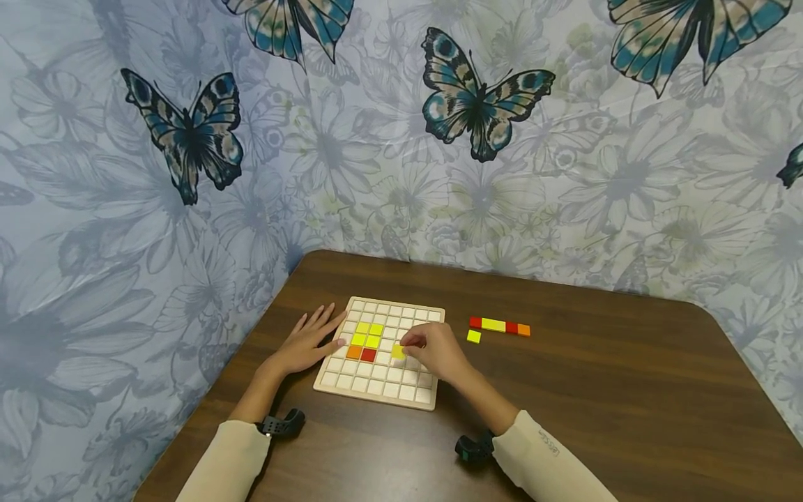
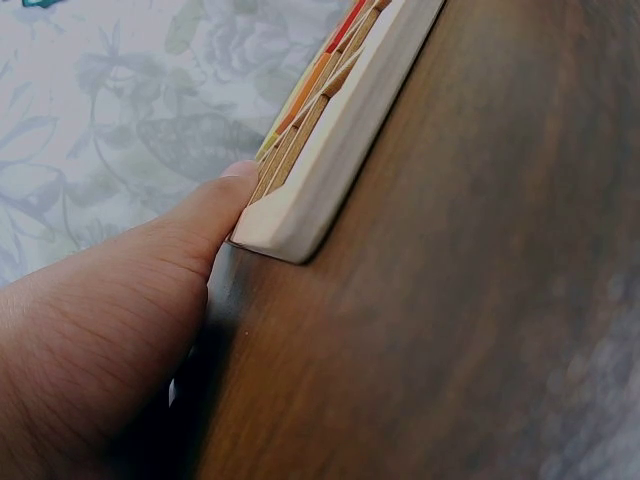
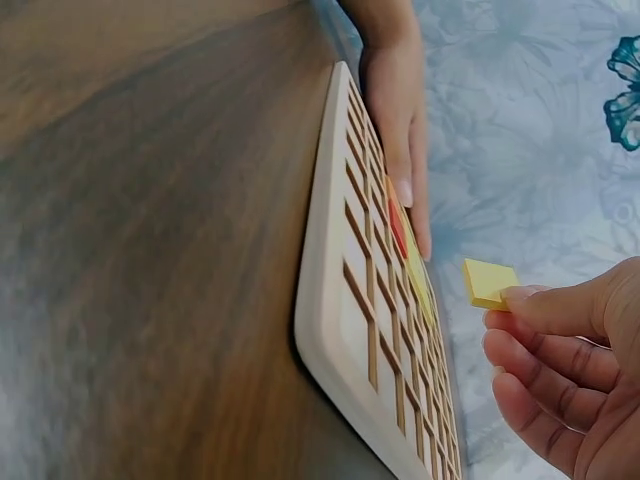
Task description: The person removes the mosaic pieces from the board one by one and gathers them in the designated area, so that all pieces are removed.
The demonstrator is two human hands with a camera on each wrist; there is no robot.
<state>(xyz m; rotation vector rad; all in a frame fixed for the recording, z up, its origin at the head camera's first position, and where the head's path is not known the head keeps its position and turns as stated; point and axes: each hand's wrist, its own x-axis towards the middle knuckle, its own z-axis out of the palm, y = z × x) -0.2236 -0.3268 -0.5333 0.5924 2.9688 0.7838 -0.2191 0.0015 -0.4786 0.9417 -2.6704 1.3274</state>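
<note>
Cream sleeve [image 1: 544,457] nearest on my feed; I see the right hand [image 1: 436,350] pinching a yellow tile [image 1: 396,351], gridded board [image 1: 373,398] beneath those fingertips, left hand [image 1: 307,347] spread at its edge.

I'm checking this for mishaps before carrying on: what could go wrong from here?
The right hand pinches the held yellow tile near one edge, so it might slip or land askew. The left hand has its thumb over the edge of the board, near the placed orange tile; a shift could nudge either. The loose yellow tile lies near the right hand and might get brushed aside.
</note>
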